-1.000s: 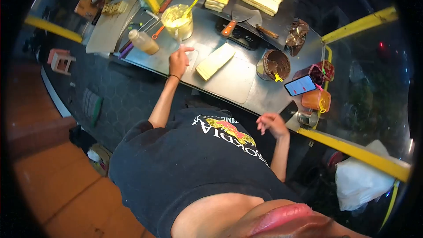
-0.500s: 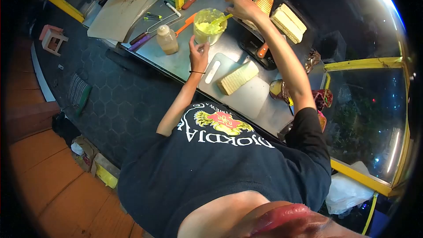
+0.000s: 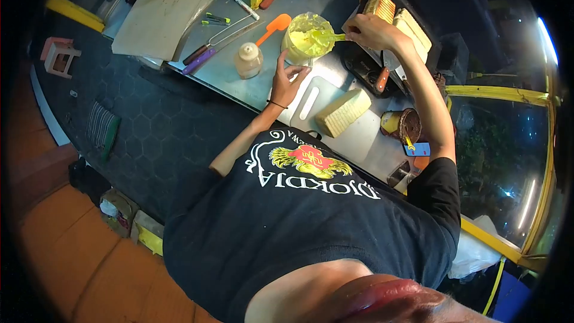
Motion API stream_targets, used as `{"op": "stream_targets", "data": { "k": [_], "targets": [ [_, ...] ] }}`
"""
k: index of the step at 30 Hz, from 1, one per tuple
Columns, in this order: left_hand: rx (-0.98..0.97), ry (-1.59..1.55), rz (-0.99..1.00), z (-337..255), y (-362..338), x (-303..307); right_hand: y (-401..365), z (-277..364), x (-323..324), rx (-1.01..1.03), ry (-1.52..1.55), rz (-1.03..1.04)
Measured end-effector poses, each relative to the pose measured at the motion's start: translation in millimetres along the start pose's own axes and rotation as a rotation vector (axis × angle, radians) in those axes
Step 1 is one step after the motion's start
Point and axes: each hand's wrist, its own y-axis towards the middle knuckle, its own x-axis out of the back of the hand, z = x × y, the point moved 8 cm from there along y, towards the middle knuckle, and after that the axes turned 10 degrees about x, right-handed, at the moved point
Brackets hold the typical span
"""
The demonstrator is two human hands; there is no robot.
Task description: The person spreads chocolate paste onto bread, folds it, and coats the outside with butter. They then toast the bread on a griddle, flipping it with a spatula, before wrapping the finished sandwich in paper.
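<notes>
A clear tub [image 3: 291, 52] of pale yellow spread stands on the metal counter. My left hand [image 3: 289, 85] is at its near side, thumb and fingers around the lower wall. My right hand [image 3: 373, 31] pinches the handle of a yellow-green spatula [image 3: 326, 37], whose blade rests in the spread. Close to my left hand stands a squeeze bottle [image 3: 249, 61], and behind it lies an orange spatula [image 3: 276, 26]. Nearer my body, a block of pale bread [image 3: 343, 112] sits on a white cutting board [image 3: 357, 141].
Beyond my right hand are a browned loaf [image 3: 380, 7] and a pale loaf [image 3: 414, 30], beside an orange-handled scraper [image 3: 382, 80]. A chocolate-smeared tub [image 3: 409, 124] stands at right. A purple-handled tool [image 3: 199, 61] and a board [image 3: 156, 21] lie at left.
My right hand has come down onto the spatula handle and closed on it. My left hand stays by the tub. The whole view has shifted slightly.
</notes>
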Motion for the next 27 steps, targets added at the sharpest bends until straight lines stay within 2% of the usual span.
{"op": "stream_targets", "data": {
  "k": [5, 9, 13, 16, 20, 21, 23, 25, 26, 27],
  "targets": [
    [0.012, 0.005, 0.006, 0, -1, -2, -8, -4, -14, -0.002, 0.187, -0.238],
    [-0.007, -0.019, 0.026, 2, 1, -1, -12, -6, -36, 0.002, 0.461, -0.283],
    [-0.008, -0.005, 0.021, 2, 1, -1, -7, 5, -42, 0.003, 0.571, -0.294],
    [-0.005, 0.031, 0.015, -2, 2, 0, -3, 6, -58, -0.201, 0.917, -0.188],
    [-0.001, 0.034, 0.039, -5, 1, -1, 3, 3, -84, -0.265, 1.366, -0.230],
    [0.003, 0.056, 0.040, -6, 2, -1, 1, 0, -87, -0.266, 1.367, -0.233],
    [0.009, 0.083, 0.051, -4, 0, -1, -8, -5, -95, -0.306, 1.571, -0.265],
    [0.072, -0.137, 0.116, -3, 0, -3, -26, -11, -90, -0.322, 1.583, -0.293],
    [0.060, -0.121, 0.158, -10, -2, -4, -39, -16, -86, -0.339, 1.588, -0.322],
    [0.046, -0.096, 0.093, -16, -11, 6, -57, -22, -84, -0.353, 1.588, -0.374]
  ]
}}
